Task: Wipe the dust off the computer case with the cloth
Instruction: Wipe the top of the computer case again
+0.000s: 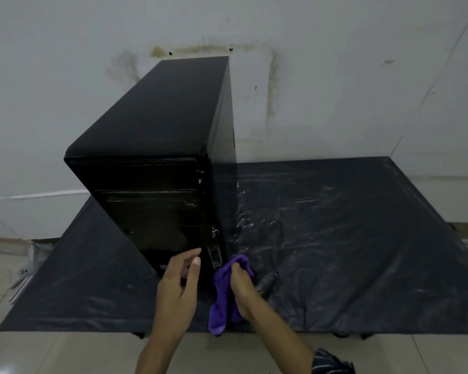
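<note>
Since your right hand [241,287] grips the floppy purple cloth [222,300] and your left hand [179,282] rests loose-fingered on the case [157,130], that glossy box probably won't budge, so bunch the cloth.

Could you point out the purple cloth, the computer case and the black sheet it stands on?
purple cloth [220,310]: head view, on the fold hanging below the right hand.
computer case [157,114]: head view, on its top panel.
black sheet [349,252]: head view, on a bare wrinkled stretch.

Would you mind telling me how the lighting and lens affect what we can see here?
Head view: dim light hides front detail on the glossy black computer case; glare streaks the crinkled black plastic sheet; wide-angle distortion tilts the case; the purple cloth reads clearly.
</note>
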